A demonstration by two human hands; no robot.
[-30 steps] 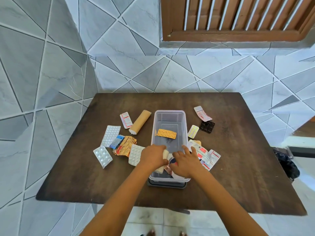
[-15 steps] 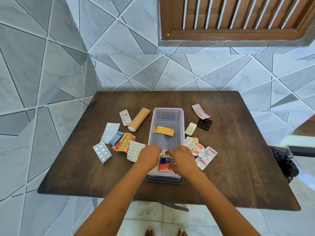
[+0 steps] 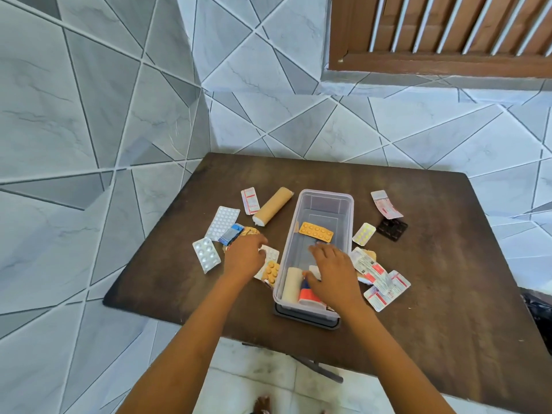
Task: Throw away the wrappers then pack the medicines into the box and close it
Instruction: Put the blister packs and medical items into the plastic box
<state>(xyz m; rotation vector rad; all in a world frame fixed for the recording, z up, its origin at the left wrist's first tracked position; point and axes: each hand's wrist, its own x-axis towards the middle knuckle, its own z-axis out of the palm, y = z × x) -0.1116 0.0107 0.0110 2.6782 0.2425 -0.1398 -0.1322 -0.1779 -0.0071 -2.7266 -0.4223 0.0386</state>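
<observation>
A clear plastic box [image 3: 321, 195] stands mid-table on its dark lid [image 3: 307, 320]. Inside lie an orange blister pack [image 3: 316, 232], a beige bandage roll [image 3: 291, 283] and a white, red and blue adhesive pack [image 3: 309, 295]. My right hand [image 3: 334, 273] hovers palm down over the box's near half, fingers spread, thumb touching the adhesive pack. Left of the box, my left hand [image 3: 245, 255] rests on a white blister pack [image 3: 270, 253] and a crumpled orange wrapper [image 3: 249, 232], whether gripping them I cannot tell. An orange pill strip [image 3: 270, 271] lies beside it.
Left of the box lie a brown bandage roll [image 3: 273, 206], two silver blister packs [image 3: 222, 222], a blue sachet [image 3: 231, 234] and a red-white strip [image 3: 249, 200]. To the right are yellow [image 3: 363, 233] and dark [image 3: 392, 229] blisters and several red-white strips [image 3: 380, 280]. A black bag [image 3: 537, 312] sits off the table's right edge.
Both hands were at the box's near end setting the bandage roll and adhesive pack inside. My left hand has since moved left onto the packs beside the box.
</observation>
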